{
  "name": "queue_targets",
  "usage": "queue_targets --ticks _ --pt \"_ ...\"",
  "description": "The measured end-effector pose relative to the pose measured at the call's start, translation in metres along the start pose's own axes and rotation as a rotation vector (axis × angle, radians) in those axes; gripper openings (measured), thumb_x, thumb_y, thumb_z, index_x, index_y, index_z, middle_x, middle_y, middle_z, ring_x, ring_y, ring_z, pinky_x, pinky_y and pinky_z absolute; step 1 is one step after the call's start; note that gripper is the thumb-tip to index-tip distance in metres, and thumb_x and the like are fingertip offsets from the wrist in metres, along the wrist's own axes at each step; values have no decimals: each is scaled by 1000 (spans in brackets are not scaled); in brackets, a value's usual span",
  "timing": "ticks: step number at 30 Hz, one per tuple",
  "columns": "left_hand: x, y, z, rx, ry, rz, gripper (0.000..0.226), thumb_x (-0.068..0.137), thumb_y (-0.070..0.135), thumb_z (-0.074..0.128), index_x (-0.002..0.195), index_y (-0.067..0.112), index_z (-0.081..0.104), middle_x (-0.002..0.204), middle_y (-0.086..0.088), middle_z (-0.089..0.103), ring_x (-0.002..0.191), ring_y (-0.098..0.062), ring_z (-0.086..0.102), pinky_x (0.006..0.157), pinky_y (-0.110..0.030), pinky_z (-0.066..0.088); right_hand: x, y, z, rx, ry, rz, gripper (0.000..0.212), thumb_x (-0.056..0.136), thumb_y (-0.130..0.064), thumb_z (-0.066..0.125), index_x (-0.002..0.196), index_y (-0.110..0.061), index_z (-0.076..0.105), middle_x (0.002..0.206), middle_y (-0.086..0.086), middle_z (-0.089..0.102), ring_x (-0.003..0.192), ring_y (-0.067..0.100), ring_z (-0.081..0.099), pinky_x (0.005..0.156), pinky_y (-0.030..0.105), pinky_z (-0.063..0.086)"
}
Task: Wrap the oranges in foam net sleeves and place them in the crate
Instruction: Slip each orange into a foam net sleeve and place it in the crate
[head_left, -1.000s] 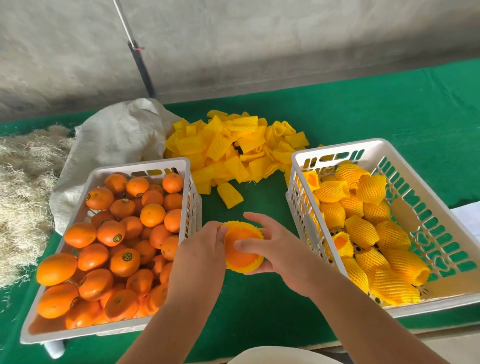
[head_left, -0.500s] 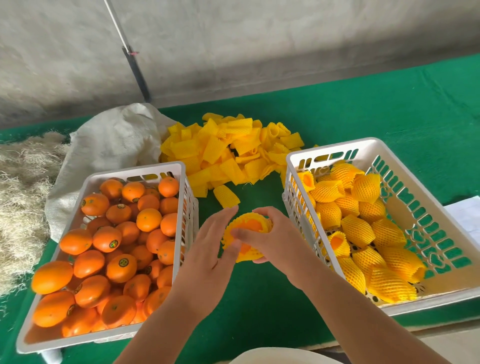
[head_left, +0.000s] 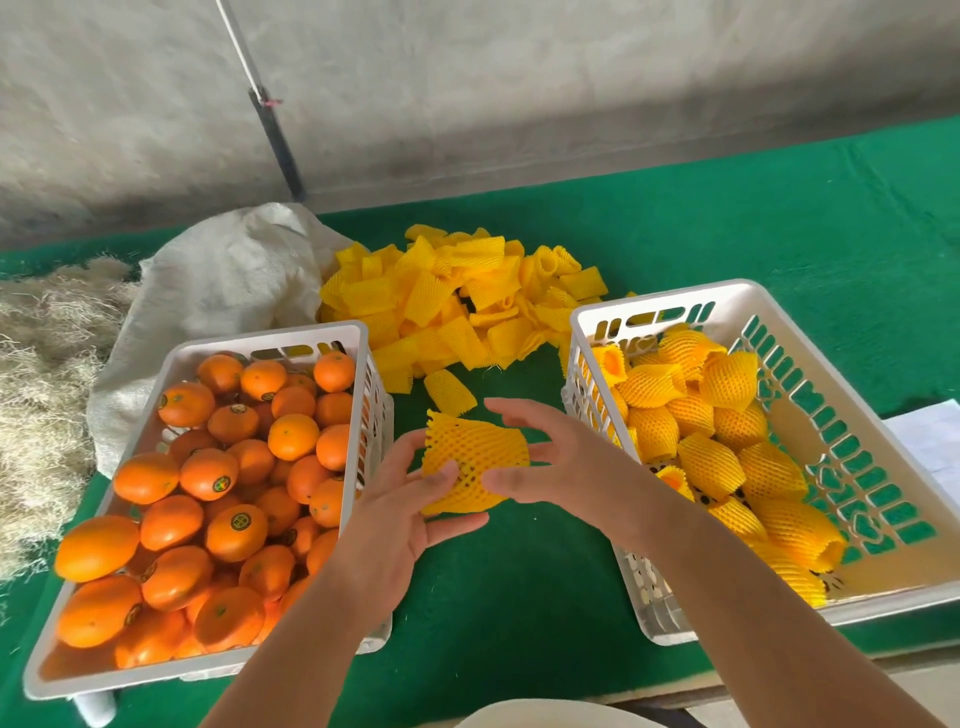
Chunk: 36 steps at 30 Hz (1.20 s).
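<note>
Green counter below; both my hands' fingers (head_left: 447, 475) hold the sleeved orange (head_left: 472, 467) — soft, springy net, best cupped around its middle.

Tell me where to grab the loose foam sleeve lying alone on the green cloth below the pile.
Pinch the loose foam sleeve across its flattened middle, coming straight down from above. It lies flat on the green cloth, apart from the pile, with open cloth along both long sides for fingertips.
</note>
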<state>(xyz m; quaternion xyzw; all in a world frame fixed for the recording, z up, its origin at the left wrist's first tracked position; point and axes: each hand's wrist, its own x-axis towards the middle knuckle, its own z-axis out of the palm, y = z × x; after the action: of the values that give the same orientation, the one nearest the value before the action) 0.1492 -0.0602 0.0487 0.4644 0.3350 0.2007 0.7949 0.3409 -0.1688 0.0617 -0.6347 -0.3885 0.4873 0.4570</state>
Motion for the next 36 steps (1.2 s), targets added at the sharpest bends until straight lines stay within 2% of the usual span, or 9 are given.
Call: queue_targets --ticks 5,8,12,15,22,26,31,34,36 --pt "1 -4 10 41 7 -2 23 96 32 70 117 41 72 127 -5 75 115 -33 74 88 -53 64 7 10 12 -251 46 -87 80 74 -69 84 142 -59 43 124 -25 57 101 -1 65 71 16 58" --pt "6 -4 16 146 119 10 37 94 42 67 127 28 59 118 -9 77 102 -35 78 83 -53 65 10 15 12 -246 67 -76 81 66 -76 84 135 -57 45 116 -24 61 98 -6 65 68 18 60" --pt "14 -6 22 286 181 24 45 87 49 63 118 18 54 103 -3 80 91 -31 80 74 -48 67 12 20 7 -282 95 -49 82 60 -83 82 128 -57 44 111 -22 63 90 1 70 65 19 60" --pt "20 -6 30 375 193 22 42 88 52 63 107 15 56 90 9 77 84 -26 81 61 -37 66 13 24 3 -387 131 -35 90 56 -88 78 130 -51 42 114 -21 58 94 6 67 71 22 61" --pt "36 -12 57 431 166 2 38 90 52 67 104 18 59 98 -5 79 86 -29 80 72 -49 67 7 37 -16 -543 311 -82 84 63 -93 65 130 -47 43 112 -23 53 100 0 56 82 23 56" --pt "50 -14 72 363 62 -10 41 89 53 67 117 23 66 115 6 77 105 -22 78 79 -48 67 2 46 -52 -306 481 -39 67 66 -86 70 119 -51 51 100 -24 64 88 -6 64 62 13 56" --pt "65 -19 71 502 59 39 43 91 55 62 124 27 68 124 15 74 111 -11 75 84 -45 66 1 79 -115 -144 705 87 55 78 -73 76 121 -47 54 108 -22 64 89 2 65 66 17 54" --pt "72 -31 57 593 150 4 28 101 43 58 120 24 69 113 15 77 102 -6 75 81 -42 67 3 103 -150 -191 734 211 78 82 -67 78 146 -33 48 116 -15 62 89 6 65 60 18 51" --pt "72 -41 46 623 199 -44 21 106 33 57 117 21 71 108 16 78 98 -4 75 77 -39 67 7 120 -166 -234 722 292 88 83 -64 79 153 -26 43 126 -5 63 102 23 69 72 34 60"
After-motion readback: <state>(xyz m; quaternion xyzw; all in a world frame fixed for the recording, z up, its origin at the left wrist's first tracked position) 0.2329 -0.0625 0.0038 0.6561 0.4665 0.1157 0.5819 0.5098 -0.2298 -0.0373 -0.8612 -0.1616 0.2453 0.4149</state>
